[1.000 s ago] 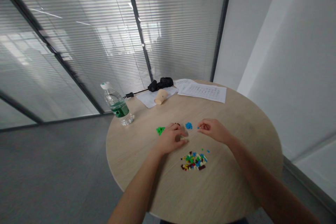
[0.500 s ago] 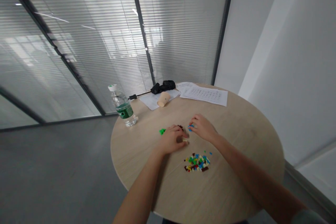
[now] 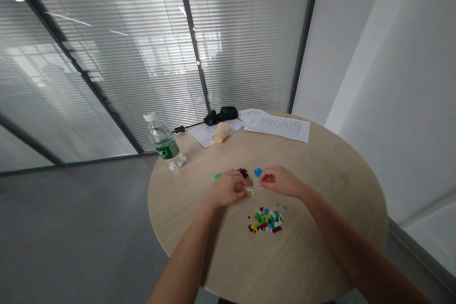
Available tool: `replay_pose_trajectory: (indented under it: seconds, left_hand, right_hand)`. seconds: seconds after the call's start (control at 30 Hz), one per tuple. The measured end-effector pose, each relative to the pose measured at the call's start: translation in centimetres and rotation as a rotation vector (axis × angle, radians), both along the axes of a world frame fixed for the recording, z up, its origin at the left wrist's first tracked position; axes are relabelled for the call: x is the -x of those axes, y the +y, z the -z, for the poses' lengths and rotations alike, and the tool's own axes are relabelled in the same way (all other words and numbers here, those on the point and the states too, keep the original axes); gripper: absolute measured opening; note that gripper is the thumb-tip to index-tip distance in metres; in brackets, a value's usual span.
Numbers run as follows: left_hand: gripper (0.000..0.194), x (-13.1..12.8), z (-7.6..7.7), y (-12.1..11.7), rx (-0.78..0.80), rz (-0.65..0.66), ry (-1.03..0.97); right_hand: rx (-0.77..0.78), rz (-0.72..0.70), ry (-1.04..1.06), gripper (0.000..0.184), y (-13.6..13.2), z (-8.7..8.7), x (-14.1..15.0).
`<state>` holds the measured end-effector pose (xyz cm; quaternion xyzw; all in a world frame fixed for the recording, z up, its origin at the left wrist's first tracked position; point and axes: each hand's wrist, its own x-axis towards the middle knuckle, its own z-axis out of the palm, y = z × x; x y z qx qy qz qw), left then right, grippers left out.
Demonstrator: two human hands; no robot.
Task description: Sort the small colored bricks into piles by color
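My left hand rests curled on the round light-wood table, just behind a few cream bricks and beside a dark brown cluster of tiny bricks. A small green piece lies beyond its knuckles. My right hand hovers with curled fingers just right of a small blue cluster. Nearer me sits a mixed heap of tiny coloured bricks. Neither hand shows a held piece, though the fingers could hide one.
A water bottle with a green label stands at the table's far left. Farther back are a tipped paper cup, printed papers, a black bundle and a thin cable. Glass walls with blinds lie behind.
My right hand has drawn back right, off the blue cluster, which now shows uncovered. My left hand has hardly moved. The view has shifted only slightly.
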<state>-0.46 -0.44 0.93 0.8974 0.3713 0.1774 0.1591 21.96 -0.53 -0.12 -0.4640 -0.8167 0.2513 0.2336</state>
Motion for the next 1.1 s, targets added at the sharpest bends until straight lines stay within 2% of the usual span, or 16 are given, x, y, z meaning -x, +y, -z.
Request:
replay_pose_trajectory:
  seconds: [0.1, 0.2, 0.3, 0.4, 0.5, 0.67, 0.87, 1.1]
  left_hand:
    - [0.012, -0.1, -0.4, -0.3, 0.065, -0.015, -0.016]
    - [0.012, -0.4, -0.8, -1.0, 0.187, 0.065, -0.001]
    - [0.016, -0.8, -1.1, -1.8, 0.291, 0.137, 0.042]
    - [0.019, -1.1, -1.1, -2.2, 0.294, 0.134, 0.132]
    - [0.021, -1.3, -1.0, -2.3, 0.25, 0.136, 0.186]
    - [0.022, -1.9, -1.0, -2.6, 0.161, 0.199, 0.162]
    - [0.023, -2.3, -0.8, -2.8, 0.059, 0.215, 0.207]
    - [0.02, -2.4, -0.4, -2.7, 0.025, 0.245, 0.198]
  right_hand:
    - [0.329, -0.227, -0.016, 0.012, -1.2, -0.1, -0.3]
    - [0.449, -0.343, -0.041, 0.016, -1.6, 0.1, -0.4]
    - [0.444, -0.383, -0.041, 0.017, -1.6, 0.0, -0.4]
    - [0.411, -0.396, -0.041, 0.017, -1.6, -0.2, -0.3]
    - [0.38, -0.363, -0.049, 0.016, -1.7, -0.5, -0.2]
    - [0.34, -0.265, -0.044, 0.016, -1.6, -0.6, -0.1]
    - [0.321, -0.229, -0.052, 0.018, -1.5, -0.4, 0.0]
    - [0.298, -0.165, -0.009, 0.016, -1.5, -0.7, 0.0]
